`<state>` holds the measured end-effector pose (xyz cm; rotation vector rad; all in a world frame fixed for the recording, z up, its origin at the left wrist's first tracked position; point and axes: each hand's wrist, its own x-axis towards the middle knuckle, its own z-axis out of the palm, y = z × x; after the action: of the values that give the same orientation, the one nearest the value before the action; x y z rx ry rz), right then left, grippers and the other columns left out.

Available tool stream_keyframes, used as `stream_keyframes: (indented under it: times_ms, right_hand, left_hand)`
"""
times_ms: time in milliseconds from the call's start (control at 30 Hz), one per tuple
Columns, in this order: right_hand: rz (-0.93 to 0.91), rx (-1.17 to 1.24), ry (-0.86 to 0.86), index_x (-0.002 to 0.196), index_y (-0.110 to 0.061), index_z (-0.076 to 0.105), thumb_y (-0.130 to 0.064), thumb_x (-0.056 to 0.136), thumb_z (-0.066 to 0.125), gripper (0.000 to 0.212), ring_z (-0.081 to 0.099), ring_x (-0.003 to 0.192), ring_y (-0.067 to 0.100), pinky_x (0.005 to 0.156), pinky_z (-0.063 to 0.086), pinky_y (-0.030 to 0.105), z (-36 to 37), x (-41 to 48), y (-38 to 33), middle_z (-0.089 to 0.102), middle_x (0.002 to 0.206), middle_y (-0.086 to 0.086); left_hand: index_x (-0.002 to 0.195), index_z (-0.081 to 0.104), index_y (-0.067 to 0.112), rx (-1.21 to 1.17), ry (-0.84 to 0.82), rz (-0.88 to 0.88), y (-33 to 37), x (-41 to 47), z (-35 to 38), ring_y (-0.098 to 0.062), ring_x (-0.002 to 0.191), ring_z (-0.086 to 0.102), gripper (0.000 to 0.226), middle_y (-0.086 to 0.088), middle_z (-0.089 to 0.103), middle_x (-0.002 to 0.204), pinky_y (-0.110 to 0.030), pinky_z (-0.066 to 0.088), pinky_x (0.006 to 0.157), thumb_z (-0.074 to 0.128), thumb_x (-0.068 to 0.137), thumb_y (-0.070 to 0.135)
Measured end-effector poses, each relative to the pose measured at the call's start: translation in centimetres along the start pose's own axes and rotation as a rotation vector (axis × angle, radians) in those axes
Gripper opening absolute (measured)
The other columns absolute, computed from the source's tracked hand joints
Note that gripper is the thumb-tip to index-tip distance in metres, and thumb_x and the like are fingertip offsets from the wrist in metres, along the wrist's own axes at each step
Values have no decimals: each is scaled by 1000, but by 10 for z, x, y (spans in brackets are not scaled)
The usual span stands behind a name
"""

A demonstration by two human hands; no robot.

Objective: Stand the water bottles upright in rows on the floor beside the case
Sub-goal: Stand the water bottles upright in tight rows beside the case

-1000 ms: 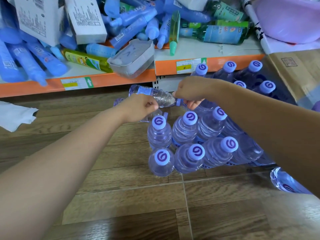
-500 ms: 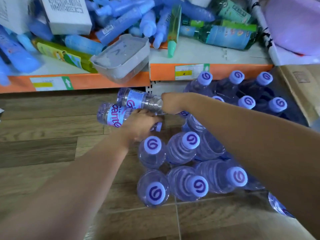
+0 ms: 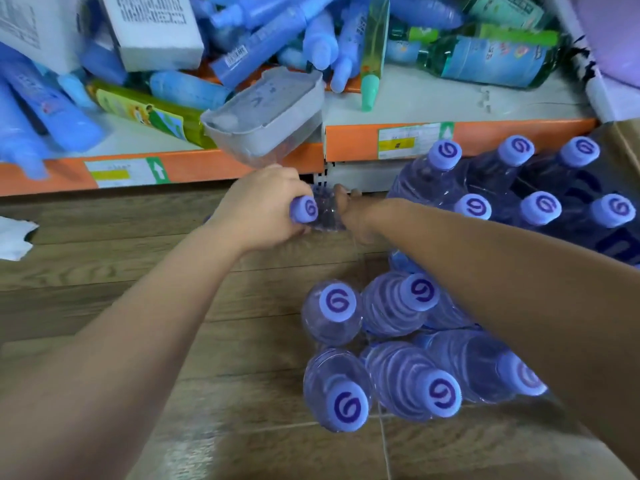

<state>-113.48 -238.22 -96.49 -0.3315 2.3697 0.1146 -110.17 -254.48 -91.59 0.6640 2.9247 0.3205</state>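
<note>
Two hands are setting a bottle [image 3: 317,213] down at the back of the rows [image 3: 381,344], close under the shelf [image 3: 214,166]. The left hand [image 3: 263,209] fingers are wrapping its top; the right hand [image 3: 353,216] is steadying its side so it stands straight beside the case [image 3: 540,202].

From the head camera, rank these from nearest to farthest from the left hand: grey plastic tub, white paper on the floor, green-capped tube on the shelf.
From the left hand:
1. Grey plastic tub, just above on the shelf edge.
2. Green-capped tube, up and right.
3. White paper, far left on the floor.

Bright even light, soft shadows; wide-angle edge bending; slight motion blur throughout.
</note>
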Motion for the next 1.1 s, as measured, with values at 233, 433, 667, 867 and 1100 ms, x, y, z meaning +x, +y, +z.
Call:
stream_keyframes:
  times_ms: [233, 433, 667, 867, 1100]
  right_hand:
    - [-23, 91, 22, 146, -1, 0, -5, 84, 59, 85, 55, 76, 29, 53, 42, 33, -5, -13, -11, 53, 90, 17]
    - [-27, 238, -13, 100, -3, 47, -7, 85, 54, 17, 59, 53, 24, 40, 46, 19, -34, -42, -10, 60, 90, 21]
    - [-22, 433, 130, 78, -7, 56, -12, 93, 52, 16, 64, 62, 19, 55, 48, 21, -47, -83, -8, 61, 84, 12]
    - [61, 470, 410, 55, -11, 36, -20, 93, 46, 40, 48, 79, 19, 51, 31, 24, -52, -89, 4, 39, 59, 6]
    - [3, 568, 667, 102, -9, 65, -17, 85, 58, 20, 57, 100, 30, 70, 36, 26, -47, -88, 5, 63, 112, 14]
  left_hand:
    - [95, 65, 17, -56, 39, -56, 2, -21, -16, -28, 93, 59, 30, -3, 58, 97, -37, 49, 76, 76, 70, 30]
    - [99, 63, 15, -68, 115, -124, 6, -27, -29, -27, 97, 58, 37, -5, 58, 103, -34, 46, 80, 78, 71, 35]
    - [99, 65, 15, -46, 155, -256, 10, -25, -37, -31, 98, 58, 34, -9, 59, 102, -33, 44, 78, 76, 73, 36]
    - [108, 60, 11, -61, 194, -298, 21, -26, -37, -33, 103, 56, 41, -13, 57, 113, -36, 44, 82, 72, 78, 35]
    - [113, 59, 8, -165, 156, -235, 47, -11, -31, -33, 107, 55, 49, -13, 57, 115, -36, 44, 85, 74, 76, 36]
